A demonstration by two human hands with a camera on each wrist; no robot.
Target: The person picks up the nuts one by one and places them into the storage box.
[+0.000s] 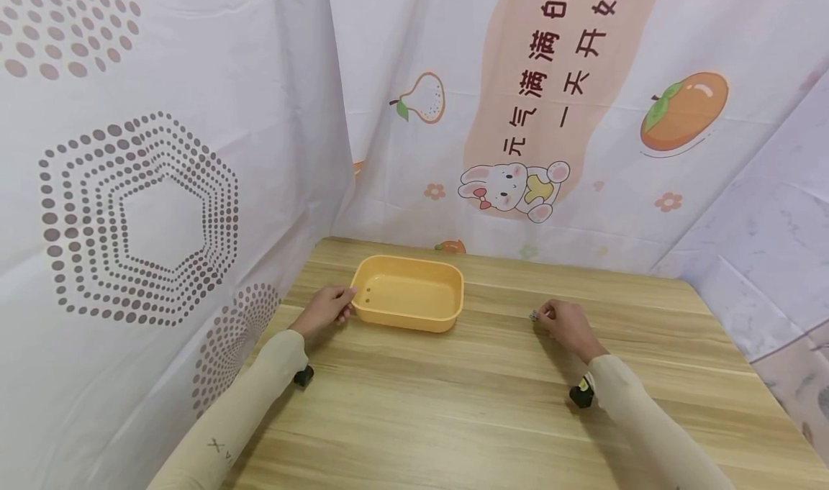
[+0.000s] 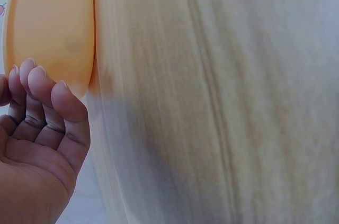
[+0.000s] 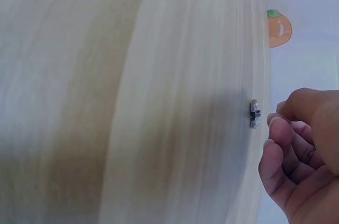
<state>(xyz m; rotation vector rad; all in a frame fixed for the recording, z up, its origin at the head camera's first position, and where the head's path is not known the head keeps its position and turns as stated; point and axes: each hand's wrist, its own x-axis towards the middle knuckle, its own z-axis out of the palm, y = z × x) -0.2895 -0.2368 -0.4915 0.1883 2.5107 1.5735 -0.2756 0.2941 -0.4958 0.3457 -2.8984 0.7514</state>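
A shallow yellow plastic tub point(image 1: 409, 324) with rounded corners stands on the wooden table. My left hand point(image 1: 329, 309) grips its left end near the rim. In the left wrist view the fingers point(image 2: 69, 102) curl up against the tub's wall point(image 2: 53, 23). Off to the right, my right hand point(image 1: 568, 324) pinches a small silver-and-dark metal piece point(image 1: 534, 316) at the fingertips, low over the table. The right wrist view shows this piece point(image 3: 254, 114) just past the thumb and index tips, its thin prongs towards them; its exact kind is unclear.
The wood-grain table point(image 1: 414, 396) ends at a printed curtain point(image 1: 414, 188) behind the tub. Another patterned curtain point(image 1: 162, 224) hangs along the left side. A black wrist device point(image 1: 581, 395) sits under the right sleeve, another point(image 1: 303, 375) under the left.
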